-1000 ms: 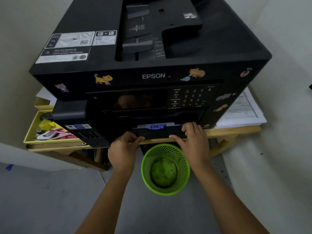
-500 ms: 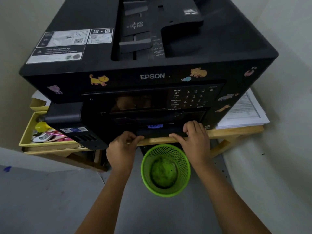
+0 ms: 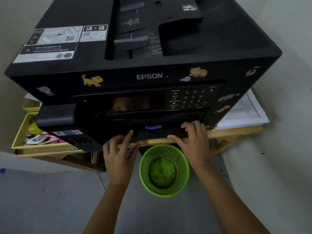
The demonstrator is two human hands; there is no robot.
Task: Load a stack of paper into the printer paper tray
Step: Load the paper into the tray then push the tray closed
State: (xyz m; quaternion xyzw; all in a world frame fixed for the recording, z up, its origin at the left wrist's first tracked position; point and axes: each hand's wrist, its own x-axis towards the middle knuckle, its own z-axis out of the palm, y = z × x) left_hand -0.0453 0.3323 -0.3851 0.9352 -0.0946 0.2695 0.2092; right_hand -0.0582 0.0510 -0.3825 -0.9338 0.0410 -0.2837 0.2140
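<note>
The large black boxy plastic Epson printer (image 3: 148, 65), dotted with cat stickers, sits on a pale wooden table (image 3: 236, 132) and fills most of the view; it looks heavy and rigid, not something to shift, so any pull or push belongs on the drawer alone. Low in its front, just above the table edge, the black plastic paper tray (image 3: 162, 133) sits nearly flush with the housing, marked by a small blue label (image 3: 153, 127). I judge it stiff and light, sliding on rails, best taken by the lower front lip at both ends so it runs straight and does not jam. No loose stack of paper for loading is visible at the tray; whether any lies inside cannot be told. A pile of printed white sheets (image 3: 243, 112) rests on the table beside the printer's right flank; such sheets would be floppy and slippery, better held by both long edges. The right hand (image 3: 194, 142) lies flat, fingers spread over the tray's front, closed around nothing. The left hand (image 3: 118, 154) is loosely curled, index finger touching the tray's left corner, holding nothing. Below them stands a green mesh bin (image 3: 163, 169).
</note>
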